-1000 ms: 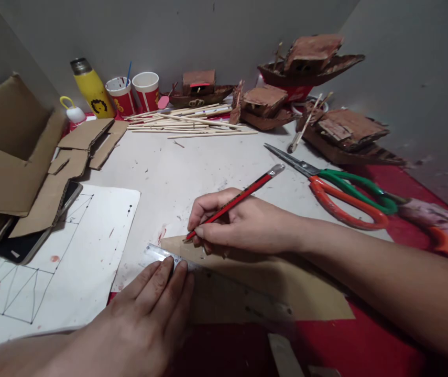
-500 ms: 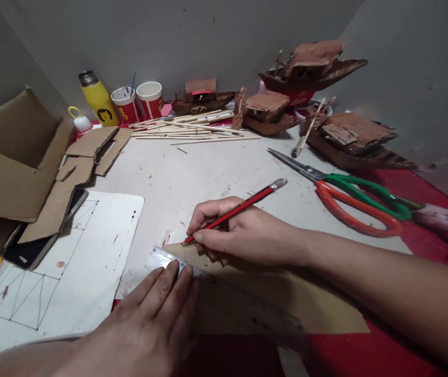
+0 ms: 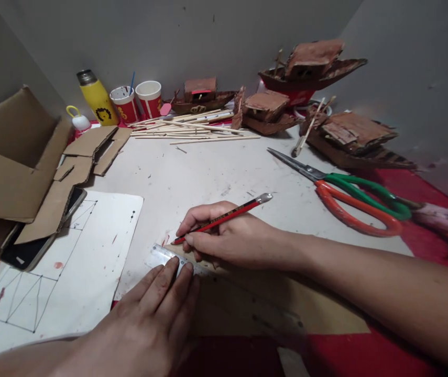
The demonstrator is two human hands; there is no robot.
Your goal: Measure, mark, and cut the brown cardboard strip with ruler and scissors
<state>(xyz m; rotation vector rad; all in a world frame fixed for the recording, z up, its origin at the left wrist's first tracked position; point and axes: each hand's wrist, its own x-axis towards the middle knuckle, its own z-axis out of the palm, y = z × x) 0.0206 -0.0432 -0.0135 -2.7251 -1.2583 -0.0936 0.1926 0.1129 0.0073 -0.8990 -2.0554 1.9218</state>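
My right hand (image 3: 235, 235) is closed around a red and black pencil (image 3: 229, 215). Its tip points down and left, close to the far end of a clear ruler (image 3: 162, 254). The fingers of my left hand (image 3: 145, 324) lie flat and stretched out, pressing on that ruler. Under both hands is a flat brown piece of cardboard (image 3: 329, 311), and the ruler runs over it toward the lower right. To the left, a white sheet (image 3: 94, 262) carries lines and triangles drawn in dark ink.
Scissors (image 3: 314, 173) with green and orange handles lie to the right. Thin wooden sticks (image 3: 192, 128) and brown model boats (image 3: 271, 107) are at the back. A phone (image 3: 35, 248), cardboard strips (image 3: 78, 141), a cardboard box (image 3: 7, 178), paper cups (image 3: 149, 97) and a yellow bottle (image 3: 98, 97) are on the left.
My right hand has shifted left with the pencil, and the pencil leans lower. Its tip is now closer to the ruler's far end. My left hand has stayed on the ruler.
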